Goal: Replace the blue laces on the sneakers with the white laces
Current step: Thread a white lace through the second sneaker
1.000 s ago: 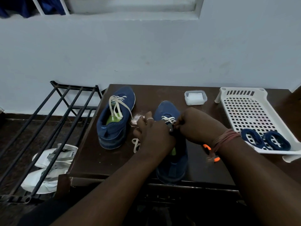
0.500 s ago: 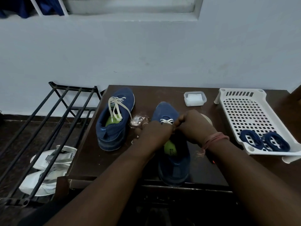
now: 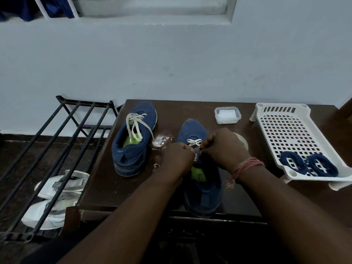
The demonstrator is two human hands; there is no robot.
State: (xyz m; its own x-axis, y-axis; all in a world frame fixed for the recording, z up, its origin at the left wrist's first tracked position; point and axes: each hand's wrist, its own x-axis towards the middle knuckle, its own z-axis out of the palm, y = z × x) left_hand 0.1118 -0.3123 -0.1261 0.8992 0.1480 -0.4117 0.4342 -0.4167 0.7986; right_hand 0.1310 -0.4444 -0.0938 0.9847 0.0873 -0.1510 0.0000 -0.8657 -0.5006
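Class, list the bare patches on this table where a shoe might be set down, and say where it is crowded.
Bare wood lies along the table front-left corner, below the left sneaker, and at the back between that sneaker and the small plastic box. The white tray is bare in its far half. Crowded: the middle, where both hands lace the right sneaker.

A single head-worn wide-angle view looks forward and down from above the near edge of a dark table (image 3: 190,111), close over it. The wall (image 3: 171,63) fills twelve o'clock, a black rack (image 3: 62,141) nine o'clock, a white tray (image 3: 297,134) three o'clock.
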